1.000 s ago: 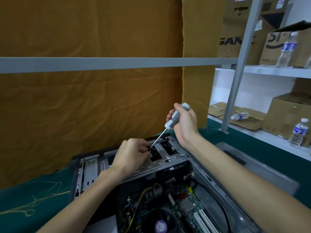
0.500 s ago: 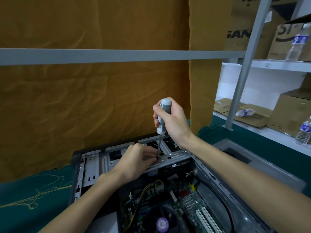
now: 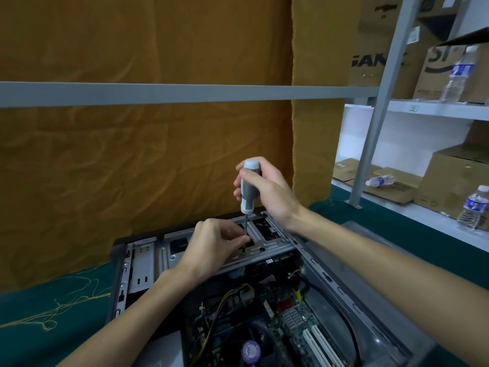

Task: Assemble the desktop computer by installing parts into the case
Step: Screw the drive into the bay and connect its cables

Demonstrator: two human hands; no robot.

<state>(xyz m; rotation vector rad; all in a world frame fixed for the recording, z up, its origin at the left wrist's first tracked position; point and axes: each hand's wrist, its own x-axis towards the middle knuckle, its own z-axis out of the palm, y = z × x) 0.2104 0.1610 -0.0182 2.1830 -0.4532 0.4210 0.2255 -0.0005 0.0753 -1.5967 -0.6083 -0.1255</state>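
While the right hand [image 3: 267, 189] was wrapped round the grey handle of a screwdriver [image 3: 247, 190], it held the tool nearly upright, cap on top, thin shaft pointing straight down. Left hand [image 3: 214, 245] sat just below and slightly left of it, fingers curled, fingertips pinched in around the lower end of the shaft right at the tip. Whether a screw was between those fingertips could not be told, too small and hidden. Tip met the metal drive bracket [image 3: 264, 247] directly under both hands; the left hand rested on that bracket.

Bracket was part of the open computer case [image 3: 344, 290], which lay flat beneath both forearms, far end under the hands. Nearer the body than the hands, between the two forearms, the motherboard [image 3: 288, 324] showed inside the case, with yellow cables [image 3: 225, 300] below the left wrist, white expansion slots [image 3: 317, 345] under the right forearm and a fan with a purple label [image 3: 250, 350] at the bottom. Another silver bay panel [image 3: 141, 263] sat left of the left hand.

Case stood on a green cloth [image 3: 39, 327]. Behind the hands hung an orange-brown curtain [image 3: 132, 168] crossed by a grey bar [image 3: 185, 92] above them. Off to the right of the right hand, a shelf rack [image 3: 434, 109] held cardboard boxes [image 3: 455, 181] and water bottles [image 3: 473, 207].
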